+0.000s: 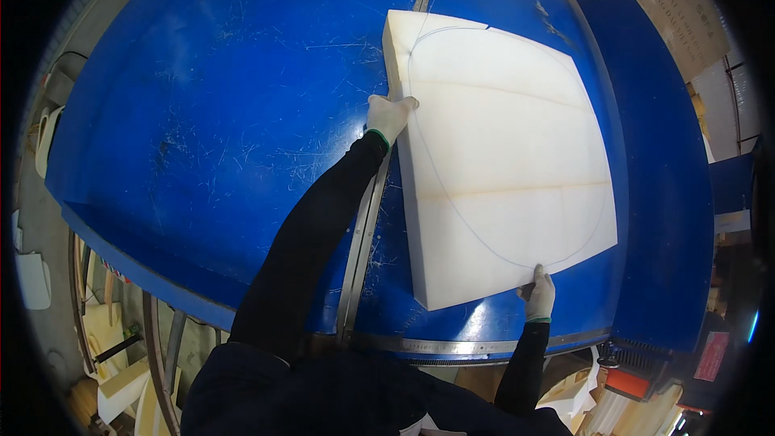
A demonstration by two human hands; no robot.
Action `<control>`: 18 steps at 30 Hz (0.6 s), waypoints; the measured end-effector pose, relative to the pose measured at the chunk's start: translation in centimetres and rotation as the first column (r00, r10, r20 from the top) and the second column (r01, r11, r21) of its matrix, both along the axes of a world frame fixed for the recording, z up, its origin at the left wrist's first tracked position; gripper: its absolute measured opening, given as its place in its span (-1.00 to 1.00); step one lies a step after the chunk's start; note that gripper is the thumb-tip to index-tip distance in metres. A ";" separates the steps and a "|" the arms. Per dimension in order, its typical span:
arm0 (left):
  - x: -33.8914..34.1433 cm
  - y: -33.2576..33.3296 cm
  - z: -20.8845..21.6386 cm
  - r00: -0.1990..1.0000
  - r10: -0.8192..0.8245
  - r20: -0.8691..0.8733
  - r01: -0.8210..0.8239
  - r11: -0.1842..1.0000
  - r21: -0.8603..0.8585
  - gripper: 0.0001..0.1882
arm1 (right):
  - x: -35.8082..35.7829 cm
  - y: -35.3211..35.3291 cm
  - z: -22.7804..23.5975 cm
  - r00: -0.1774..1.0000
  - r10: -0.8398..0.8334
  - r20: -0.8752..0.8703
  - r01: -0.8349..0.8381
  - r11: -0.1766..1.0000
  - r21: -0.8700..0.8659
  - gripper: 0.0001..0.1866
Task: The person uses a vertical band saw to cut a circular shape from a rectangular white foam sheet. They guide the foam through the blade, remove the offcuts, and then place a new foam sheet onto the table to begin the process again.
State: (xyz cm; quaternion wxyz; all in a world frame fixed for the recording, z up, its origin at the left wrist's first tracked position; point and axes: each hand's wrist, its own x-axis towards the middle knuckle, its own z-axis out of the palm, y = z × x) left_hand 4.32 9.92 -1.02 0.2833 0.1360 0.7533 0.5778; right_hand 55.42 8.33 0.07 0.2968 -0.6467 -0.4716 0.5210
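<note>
A thick white foam block (504, 145) lies on a blue tabletop (242, 97), right of the middle. A rounded outline is drawn in blue line on its upper face, and two faint yellowish bands cross it. My left hand (389, 117), in a pale glove with a green cuff, grips the block's left side, its thumb over the upper edge. At the near edge, my gloved right hand (538, 295) clasps the block with the thumb on top. Its other fingers are partly hidden under the edge.
A metal strip (361, 262) runs across the tabletop beside the block, partly hidden under my left arm. A metal ruler edge (468, 347) lines the near side. A blue panel (658, 169) stands at the right. Foam offcuts (125, 387) lie below at the left.
</note>
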 end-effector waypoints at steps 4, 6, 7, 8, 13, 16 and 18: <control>-1.1 0.2 -0.5 0.999 0.023 -0.036 -0.023 1.000 -0.008 -0.19 | -0.7 -1.1 -0.4 0.999 0.022 -0.039 -0.023 1.000 -0.005 -0.63; -1.3 0.3 -0.4 0.999 0.030 -0.029 -0.030 0.999 -0.019 -0.14 | -1.0 -1.8 -0.2 1.000 0.010 -0.025 -0.010 1.000 -0.022 -0.62; -1.2 0.4 0.0 0.999 0.031 -0.026 -0.031 0.999 -0.024 -0.12 | -1.4 -2.3 0.1 1.000 0.001 -0.019 -0.002 1.000 -0.031 -0.62; -1.2 0.3 0.3 1.000 0.019 -0.007 -0.019 1.000 -0.017 -0.12 | -1.7 -2.7 0.3 1.000 0.006 -0.012 -0.006 0.999 -0.035 -0.62; -1.5 0.1 1.2 0.999 0.018 -0.033 -0.019 1.000 -0.021 -0.14 | -3.3 -4.4 1.4 1.000 0.016 0.016 -0.015 0.999 -0.046 -0.60; -2.1 0.6 0.6 0.999 0.013 -0.051 -0.015 0.999 -0.030 -0.22 | -3.8 -5.2 1.5 1.000 0.013 -0.001 -0.013 0.998 -0.063 -0.60; -2.0 1.4 -0.1 0.996 0.073 -0.049 -0.073 0.997 0.009 -0.35 | -4.2 -6.0 1.7 1.000 -0.019 -0.011 0.018 0.997 -0.077 -0.60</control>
